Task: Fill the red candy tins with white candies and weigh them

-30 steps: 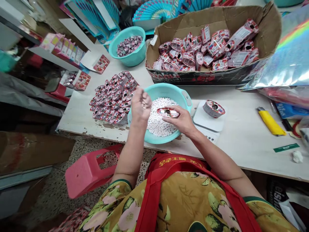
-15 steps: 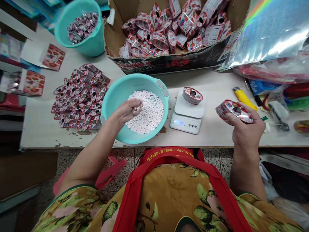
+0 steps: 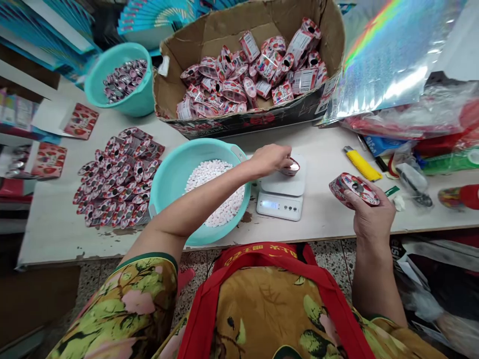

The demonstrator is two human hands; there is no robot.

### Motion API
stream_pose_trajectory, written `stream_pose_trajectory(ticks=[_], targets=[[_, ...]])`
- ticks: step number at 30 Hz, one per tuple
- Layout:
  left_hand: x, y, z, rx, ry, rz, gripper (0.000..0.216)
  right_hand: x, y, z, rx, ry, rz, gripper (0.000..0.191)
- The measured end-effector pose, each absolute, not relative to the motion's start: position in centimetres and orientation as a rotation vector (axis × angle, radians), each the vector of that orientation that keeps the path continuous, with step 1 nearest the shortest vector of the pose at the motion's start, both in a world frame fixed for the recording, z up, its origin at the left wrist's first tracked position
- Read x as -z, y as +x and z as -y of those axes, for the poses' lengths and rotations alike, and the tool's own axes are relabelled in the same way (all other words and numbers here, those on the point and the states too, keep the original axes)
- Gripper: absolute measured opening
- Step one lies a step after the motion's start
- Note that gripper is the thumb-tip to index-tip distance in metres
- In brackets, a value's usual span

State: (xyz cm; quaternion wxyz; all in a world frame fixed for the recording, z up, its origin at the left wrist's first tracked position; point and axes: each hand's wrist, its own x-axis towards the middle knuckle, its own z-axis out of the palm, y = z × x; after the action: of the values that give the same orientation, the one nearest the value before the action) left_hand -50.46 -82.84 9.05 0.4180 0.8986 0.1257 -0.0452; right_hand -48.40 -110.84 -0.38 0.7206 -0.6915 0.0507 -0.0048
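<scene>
My left hand (image 3: pixel 272 158) reaches across the basin to a small oval carton (image 3: pixel 292 167) on the white kitchen scale (image 3: pixel 281 209). Its fingers are closed at the carton's top; whatever is in them is hidden. The scale's display is lit, its digits hard to read. Below my left forearm stands a turquoise basin (image 3: pixel 160 172) with a heap of small white tablets (image 3: pixel 209 174). Out to the right of the scale, my right hand (image 3: pixel 370 204) grips another oval strawberry-print carton (image 3: pixel 352 189), its round hole facing up.
Filled-looking rows of oval cartons (image 3: pixel 119 174) stand at the left. A turquoise bucket (image 3: pixel 145 94) of shiny caps and a cardboard box (image 3: pixel 209 130) of loose cartons are behind. A yellow utility knife (image 3: pixel 362 163), shiny film sheets (image 3: pixel 385 75) and plastic bags lie at the right.
My left hand has moved right, from above the tablets to the carton on the scale. The scale's reading has changed. My right hand still holds its carton. The whole view has shifted.
</scene>
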Motion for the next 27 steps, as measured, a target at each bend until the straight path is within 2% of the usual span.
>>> stream_pose_trajectory(ticks=[4, 8, 13, 16, 20, 23, 27], targets=[[-8.4, -50.0, 82.8, 0.119, 2.307, -0.300, 0.029, 0.7, -48.3, 111.4, 0.001, -1.548, -0.171, 0.058], [-9.5, -50.2, 82.0, 0.001, 2.012, -0.258, 0.023, 0.8, -48.1, 111.3, 0.006, -1.541, -0.181, 0.058], [-14.0, -55.4, 77.0, -0.396, 1.322, -0.582, 0.015, 0.8, -47.7, 111.4, 0.060, -1.483, -0.132, 0.058], [-14.3, -61.0, 73.2, -0.632, 1.026, -0.706, 0.029, 1.2, -47.6, 111.5, 0.082, -1.425, -0.124, 0.062], [-10.5, -68.0, 71.2, -0.400, 0.892, -1.116, 0.037, 1.5, -47.7, 111.1, 0.057, -1.398, -0.145, 0.064], [-8.0, -70.8, 71.6, -0.255, 0.926, -1.160, 0.030, 1.3, -47.8, 110.5, 0.034, -1.385, -0.137, 0.063], [-8.3, -70.9, 72.3, -0.224, 1.053, -1.083, 0.016, 1.1, -47.9, 110.1, 0.011, -1.412, -0.100, 0.063]])
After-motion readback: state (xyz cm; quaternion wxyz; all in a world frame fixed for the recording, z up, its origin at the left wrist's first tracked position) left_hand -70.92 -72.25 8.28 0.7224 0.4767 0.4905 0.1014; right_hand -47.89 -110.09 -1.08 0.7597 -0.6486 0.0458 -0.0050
